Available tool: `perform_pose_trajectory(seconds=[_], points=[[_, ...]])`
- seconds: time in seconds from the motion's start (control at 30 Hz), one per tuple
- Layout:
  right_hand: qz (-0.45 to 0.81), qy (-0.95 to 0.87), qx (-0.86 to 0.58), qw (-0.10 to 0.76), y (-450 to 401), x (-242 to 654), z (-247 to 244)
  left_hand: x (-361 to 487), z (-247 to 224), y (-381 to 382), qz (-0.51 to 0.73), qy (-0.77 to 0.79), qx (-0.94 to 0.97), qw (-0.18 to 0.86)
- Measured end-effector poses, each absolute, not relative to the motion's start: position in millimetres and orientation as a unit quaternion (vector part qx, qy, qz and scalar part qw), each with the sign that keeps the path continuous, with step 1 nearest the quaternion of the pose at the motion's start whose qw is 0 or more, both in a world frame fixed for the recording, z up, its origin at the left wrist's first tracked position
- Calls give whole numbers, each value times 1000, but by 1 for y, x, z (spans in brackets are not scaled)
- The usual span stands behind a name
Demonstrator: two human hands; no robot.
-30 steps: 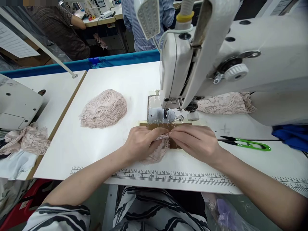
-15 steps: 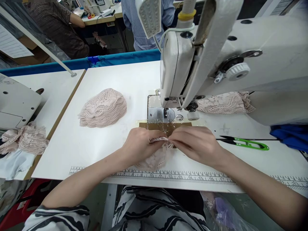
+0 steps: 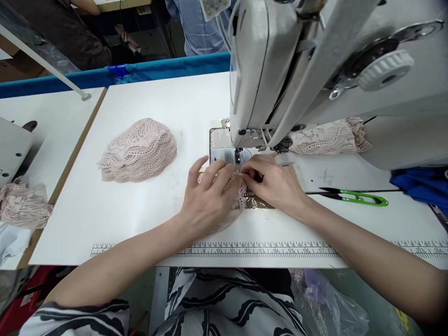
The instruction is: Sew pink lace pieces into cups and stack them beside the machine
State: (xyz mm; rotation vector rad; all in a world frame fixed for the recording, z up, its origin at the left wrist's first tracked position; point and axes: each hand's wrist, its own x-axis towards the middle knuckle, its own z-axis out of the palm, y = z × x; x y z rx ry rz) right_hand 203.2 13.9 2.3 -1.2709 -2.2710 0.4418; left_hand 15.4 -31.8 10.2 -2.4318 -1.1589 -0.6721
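A pale pink lace piece (image 3: 231, 217) lies on the white table just in front of the sewing machine's needle area, partly hidden under my left hand. My left hand (image 3: 210, 198) rests palm down on this lace with its fingers spread. My right hand (image 3: 275, 179) pinches the lace's edge between thumb and index finger, close to the presser foot (image 3: 238, 156). The metal needle plate (image 3: 222, 151) shows just beyond my fingertips. The sewing machine head (image 3: 262, 70) stands over the plate.
A stack of pink lace (image 3: 140, 151) sits at the left; more lace (image 3: 329, 137) lies behind the machine head. Green thread snips (image 3: 364, 198) and blue cloth (image 3: 420, 189) are at the right. A ruler strip (image 3: 290, 249) runs along the front edge. Two people are beyond the table.
Both hands have moved forward with the lace, up to the presser foot. My left hand has opened from its pinch and now lies flat on the lace. The camera view has moved closer.
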Motion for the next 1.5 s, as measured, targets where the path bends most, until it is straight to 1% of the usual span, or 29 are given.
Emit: perform_pose_trajectory(seconds=[0.1, 0.23, 0.37, 0.47, 0.53, 0.63, 0.77, 0.97, 1.2, 1.33, 1.5], points=[[188, -818, -475, 264, 17, 204, 3, 17, 10, -40, -199, -372, -885, 199], [172, -808, -488, 281, 22, 207, 1, 17, 10, -43, -168, -384, -892, 166], [89, -839, -462, 275, 18, 212, -2, 15, 7, -33, -191, -388, -893, 126], [7, -873, -423, 243, 11, 216, -2, 13, 5, -24, -194, -394, -893, 102], [-30, -885, -412, 215, 7, 218, -3, 12, 4, -21, -188, -397, -893, 100], [-61, -891, -405, 197, 6, 219, -3, 11, 5, -21, -175, -405, -889, 121], [-75, -895, -398, 185, 6, 219, -2, 11, 5, -20, -159, -406, -890, 133], [-68, -893, -407, 180, 7, 218, -1, 11, 5, -17, -179, -410, -891, 78], [-95, -895, -400, 174, 6, 218, -2, 14, 2, -18, -173, -410, -886, 126], [-122, -895, -395, 171, 6, 218, -2, 14, 2, -18, -175, -411, -886, 123], [-111, -895, -399, 165, 6, 218, -2, 13, 2, -17, -177, -411, -887, 113]])
